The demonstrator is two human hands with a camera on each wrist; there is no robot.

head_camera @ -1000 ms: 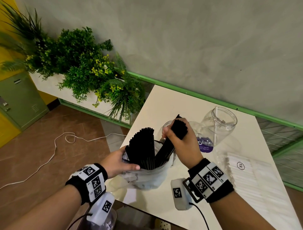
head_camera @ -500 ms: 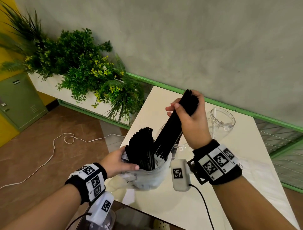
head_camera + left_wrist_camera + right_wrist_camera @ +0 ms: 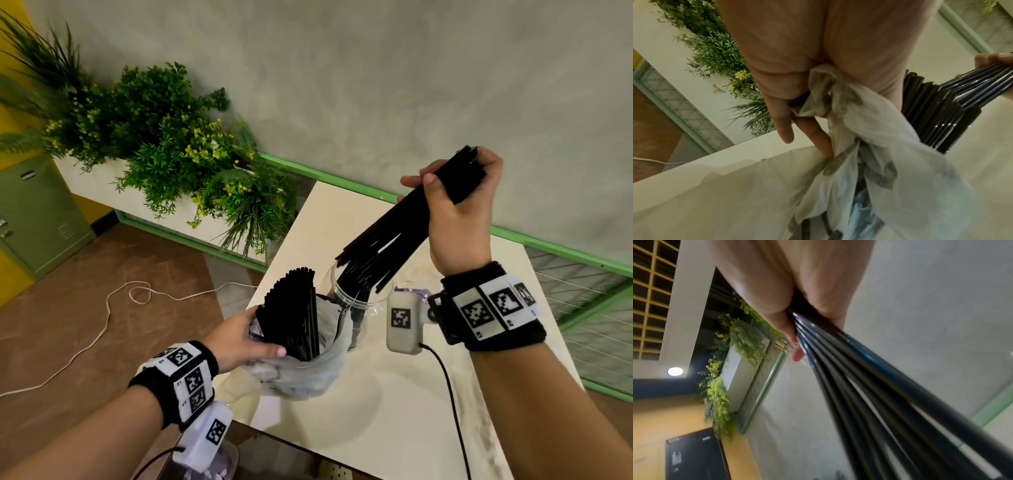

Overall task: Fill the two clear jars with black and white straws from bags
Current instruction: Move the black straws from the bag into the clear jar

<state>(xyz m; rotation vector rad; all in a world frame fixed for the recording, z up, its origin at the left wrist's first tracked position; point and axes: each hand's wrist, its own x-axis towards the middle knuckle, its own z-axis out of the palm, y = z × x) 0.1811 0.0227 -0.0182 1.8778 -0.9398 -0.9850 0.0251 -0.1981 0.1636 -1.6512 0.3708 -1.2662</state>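
Note:
My right hand (image 3: 452, 202) grips a bundle of black straws (image 3: 394, 236) (image 3: 869, 386) raised high and slanting down-left, its lower ends over the mouth of a clear jar (image 3: 346, 291). My left hand (image 3: 239, 339) (image 3: 797, 91) holds the crumpled rim of a translucent plastic bag (image 3: 308, 370) (image 3: 879, 162) at the table's near left. More black straws (image 3: 291, 315) (image 3: 937, 113) stand fanned upright in that bag. The second jar is hidden behind my right arm.
The cream table (image 3: 376, 411) ends close to the left of the bag. A planter with green foliage (image 3: 164, 144) lines the wall to the left. A white cable (image 3: 102, 325) lies on the brown floor. A green rail (image 3: 548, 246) runs behind the table.
My right hand has pulled its straw bundle up out of the bag and swung it up and to the right over the jar. The left hand has stayed on the bag.

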